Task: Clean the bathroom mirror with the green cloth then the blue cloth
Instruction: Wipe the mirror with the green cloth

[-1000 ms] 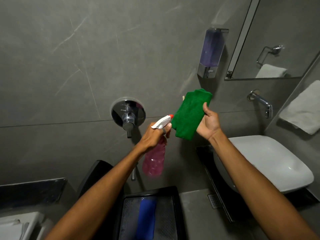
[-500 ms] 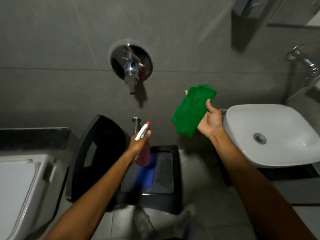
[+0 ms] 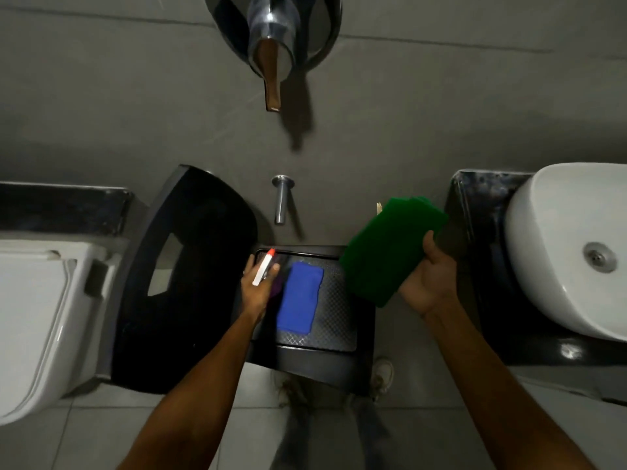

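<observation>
My right hand (image 3: 427,279) grips a folded green cloth (image 3: 386,249), held up above the right edge of a black chair seat (image 3: 336,320). A folded blue cloth (image 3: 298,310) lies flat on that seat. My left hand (image 3: 256,293) is shut on a spray bottle (image 3: 264,271) with a white trigger head and red nozzle tip, low over the seat's left side, just left of the blue cloth. The bottle's pink body is mostly hidden under my hand. The mirror is out of view.
The chair's black backrest (image 3: 190,276) stands to the left, with a white toilet (image 3: 37,317) beyond it. A white basin (image 3: 563,252) on a dark counter is at the right. A chrome mixer valve (image 3: 271,39) and a spout (image 3: 281,201) are on the grey wall ahead.
My view has tilted down from the wall and mirror to the chair. My left hand lowered the spray bottle to the seat beside the blue cloth. My right hand still holds the green cloth.
</observation>
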Tool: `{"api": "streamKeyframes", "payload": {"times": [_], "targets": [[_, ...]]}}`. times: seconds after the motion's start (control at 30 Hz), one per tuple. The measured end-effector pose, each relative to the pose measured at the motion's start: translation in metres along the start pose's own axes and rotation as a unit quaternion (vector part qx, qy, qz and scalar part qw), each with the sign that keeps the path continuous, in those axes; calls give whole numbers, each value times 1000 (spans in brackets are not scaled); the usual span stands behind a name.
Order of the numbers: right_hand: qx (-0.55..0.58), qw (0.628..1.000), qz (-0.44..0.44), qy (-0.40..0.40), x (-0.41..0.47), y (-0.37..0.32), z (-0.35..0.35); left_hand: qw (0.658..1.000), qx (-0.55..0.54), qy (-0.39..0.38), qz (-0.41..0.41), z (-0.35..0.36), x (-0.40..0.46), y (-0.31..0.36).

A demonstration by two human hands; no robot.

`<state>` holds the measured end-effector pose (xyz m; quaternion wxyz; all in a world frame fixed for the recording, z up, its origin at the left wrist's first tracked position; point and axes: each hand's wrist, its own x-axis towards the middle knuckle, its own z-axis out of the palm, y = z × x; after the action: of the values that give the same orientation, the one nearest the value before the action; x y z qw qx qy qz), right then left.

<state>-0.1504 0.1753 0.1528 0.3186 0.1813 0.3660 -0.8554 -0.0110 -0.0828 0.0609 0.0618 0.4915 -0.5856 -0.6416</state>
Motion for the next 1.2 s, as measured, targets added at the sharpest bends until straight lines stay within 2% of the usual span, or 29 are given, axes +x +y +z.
{"api": "streamKeyframes", "payload": {"times": [0.13,0.27,0.33,0.4,0.43,0.5,0.53,0.6,0.67,0.73,0.9,0.93,1.0,1.03,1.1,1.13,1.2], "targets": [[4,1000,6,0,-4,3,-14,999,-28,11,-26,-2,6,-6],[-1,1000,12,14,-21,-6,-9,983,-7,95,-156,6,-23,-9],[-3,1000,7,11,-34,-15,2,977,-6,83,-198,27,-47,-2],[5,1000,-4,-5,-48,-29,18,981,-46,-16,-186,56,-68,27],[6,1000,-12,-15,-55,-38,27,975,-73,-112,-177,72,-76,49],[7,999,-30,-37,-67,-58,49,931,-106,-316,-150,96,-90,104],[6,998,-43,-49,-74,-72,60,906,-100,-388,-134,105,-98,134],[16,995,-78,-60,-85,-105,80,873,-54,-476,-87,118,-116,192],[31,990,-125,-64,-97,-145,96,858,21,-513,-11,133,-138,245],[40,980,-180,-69,-109,-182,102,858,64,-508,33,150,-164,288],[109,951,-281,-65,-121,-223,113,848,78,-522,57,199,-248,348],[126,944,-298,-66,-118,-228,117,848,108,-511,93,206,-262,354],[166,929,-327,-59,-117,-253,126,834,225,-445,236,219,-288,379],[187,919,-342,-56,-117,-269,130,811,291,-388,326,226,-296,395],[209,902,-372,-69,-118,-303,136,727,399,-242,504,237,-306,433],[210,895,-385,-76,-121,-320,139,682,412,-187,575,242,-312,454],[203,882,-419,-71,-125,-360,143,603,394,-130,681,253,-326,501]]}}
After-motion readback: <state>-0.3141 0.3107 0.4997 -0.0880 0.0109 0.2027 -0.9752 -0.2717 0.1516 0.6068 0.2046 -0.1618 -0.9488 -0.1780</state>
